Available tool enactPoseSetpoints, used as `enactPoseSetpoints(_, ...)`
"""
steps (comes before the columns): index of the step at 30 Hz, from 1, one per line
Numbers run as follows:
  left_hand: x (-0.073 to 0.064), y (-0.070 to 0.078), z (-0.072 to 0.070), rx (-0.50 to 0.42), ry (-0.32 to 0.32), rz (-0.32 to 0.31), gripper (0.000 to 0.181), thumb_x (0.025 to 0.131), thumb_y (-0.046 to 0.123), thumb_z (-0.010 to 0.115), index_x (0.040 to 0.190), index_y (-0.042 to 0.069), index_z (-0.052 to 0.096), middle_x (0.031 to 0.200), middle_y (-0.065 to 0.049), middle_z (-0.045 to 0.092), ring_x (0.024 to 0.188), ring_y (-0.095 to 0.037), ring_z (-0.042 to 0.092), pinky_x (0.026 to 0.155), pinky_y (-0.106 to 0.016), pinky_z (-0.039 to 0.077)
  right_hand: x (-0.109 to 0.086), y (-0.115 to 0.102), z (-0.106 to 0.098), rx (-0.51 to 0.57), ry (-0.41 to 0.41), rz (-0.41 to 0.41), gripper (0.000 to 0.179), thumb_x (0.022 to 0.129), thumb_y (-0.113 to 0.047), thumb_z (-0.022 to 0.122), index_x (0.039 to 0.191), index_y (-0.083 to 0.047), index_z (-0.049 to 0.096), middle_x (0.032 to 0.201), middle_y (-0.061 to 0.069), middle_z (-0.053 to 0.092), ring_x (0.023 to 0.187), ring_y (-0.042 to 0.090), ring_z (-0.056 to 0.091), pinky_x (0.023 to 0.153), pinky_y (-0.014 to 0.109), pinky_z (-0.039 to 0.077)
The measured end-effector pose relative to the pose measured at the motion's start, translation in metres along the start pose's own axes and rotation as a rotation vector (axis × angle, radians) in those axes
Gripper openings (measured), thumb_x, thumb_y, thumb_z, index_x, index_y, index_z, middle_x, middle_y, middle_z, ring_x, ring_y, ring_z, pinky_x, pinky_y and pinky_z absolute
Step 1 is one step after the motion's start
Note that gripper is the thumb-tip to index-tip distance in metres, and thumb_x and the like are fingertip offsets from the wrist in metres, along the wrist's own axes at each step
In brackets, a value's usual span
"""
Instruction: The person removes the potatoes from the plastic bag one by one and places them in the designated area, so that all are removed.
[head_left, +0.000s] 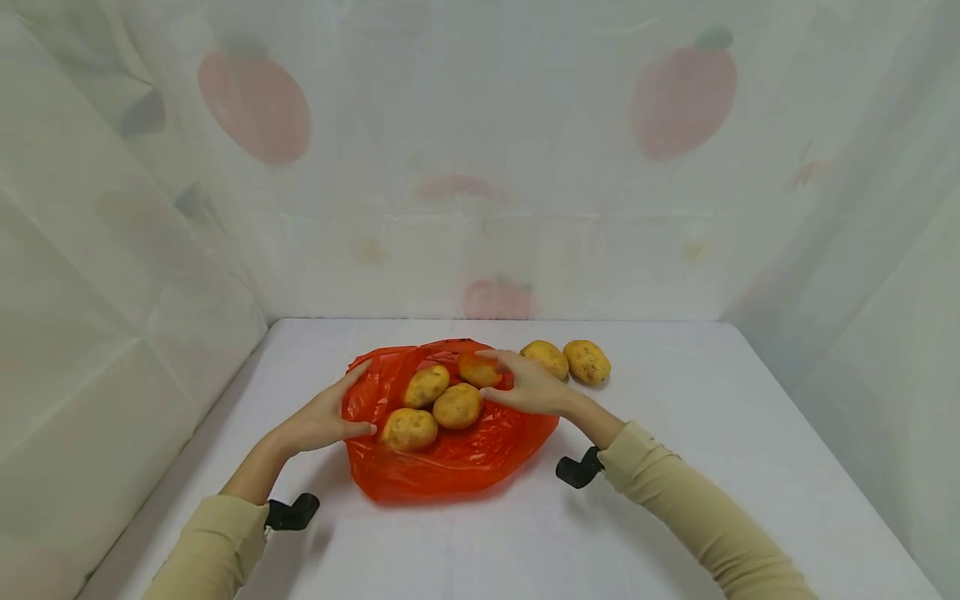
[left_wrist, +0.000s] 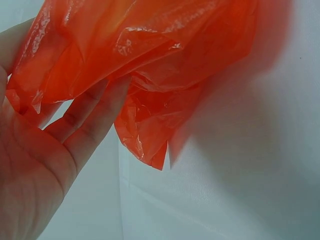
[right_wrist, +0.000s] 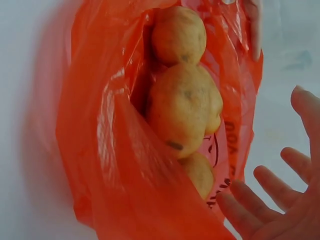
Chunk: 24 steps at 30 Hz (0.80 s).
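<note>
A red plastic bag (head_left: 450, 479) lies with its mouth spread, and several potatoes (head_left: 458, 406) show inside it. My left hand (head_left: 318, 423) is at the bag's left rim, thumb and fingers apart; in the left wrist view its straight fingers (left_wrist: 87, 117) touch the crumpled plastic from outside. Over the bag's right rim reaches my right hand (head_left: 528, 387), near the rear potato (head_left: 474, 369). The right wrist view shows that hand's fingers (right_wrist: 272, 185) spread, holding nothing, beside the bag with its dark printed lettering. Part of the rear potato is hidden by plastic.
Two loose potatoes, one partly behind my right hand (head_left: 545, 358) and one farther right (head_left: 587, 362), lie on the white table (head_left: 690, 400). Pale printed sheeting (head_left: 480, 125) encloses the back and sides. A black device (head_left: 294, 512) sits at each wrist.
</note>
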<state>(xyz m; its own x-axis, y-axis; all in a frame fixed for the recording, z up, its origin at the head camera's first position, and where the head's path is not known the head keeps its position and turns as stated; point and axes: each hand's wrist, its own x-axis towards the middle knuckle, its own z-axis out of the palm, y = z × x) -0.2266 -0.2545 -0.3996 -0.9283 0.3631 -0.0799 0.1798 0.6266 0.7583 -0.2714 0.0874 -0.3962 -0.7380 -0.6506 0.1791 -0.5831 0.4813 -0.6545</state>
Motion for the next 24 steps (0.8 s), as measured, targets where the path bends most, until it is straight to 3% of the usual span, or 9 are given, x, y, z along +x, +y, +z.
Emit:
enactPoseSetpoints(7, -0.001, 0.003, 0.001, 0.001, -0.001, -0.005, 0.092, 0.071, 0.027, 0.071, 0.139, 0.031, 0.01, 0.137, -0.013, 0.026, 0.113, -0.032, 0.042, 0.084, -0.041, 0.045, 0.005, -0.003, 0.01, -0.002, -0.05, 0.045, 0.063, 0.081, -0.046, 0.054, 0.133, -0.015, 0.035, 0.132, 0.004, 0.04, 0.115, 0.02, 0.043, 0.094, 0.037, 0.037)
enactPoseSetpoints(15, -0.011, 0.028, -0.001, -0.023, -0.007, -0.005, 0.09, 0.073, 0.016, 0.069, 0.141, 0.02, 0.011, 0.136, -0.019, 0.026, 0.114, -0.036, 0.04, 0.085, -0.045, 0.043, 0.008, 0.0, 0.019, 0.026, -0.071, 0.065, 0.062, 0.081, -0.046, 0.054, 0.132, -0.016, 0.036, 0.131, 0.005, 0.041, 0.117, 0.019, 0.042, 0.096, 0.036, 0.035)
enactPoseSetpoints(24, -0.002, 0.006, 0.001, -0.005, 0.001, 0.004, 0.092, 0.071, 0.025, 0.071, 0.14, 0.029, 0.011, 0.137, -0.013, 0.027, 0.113, -0.032, 0.042, 0.084, -0.041, 0.045, 0.012, 0.005, 0.03, 0.023, -0.082, 0.08, 0.066, 0.079, -0.046, 0.057, 0.132, -0.013, 0.037, 0.131, 0.002, 0.042, 0.117, 0.015, 0.041, 0.098, 0.033, 0.032)
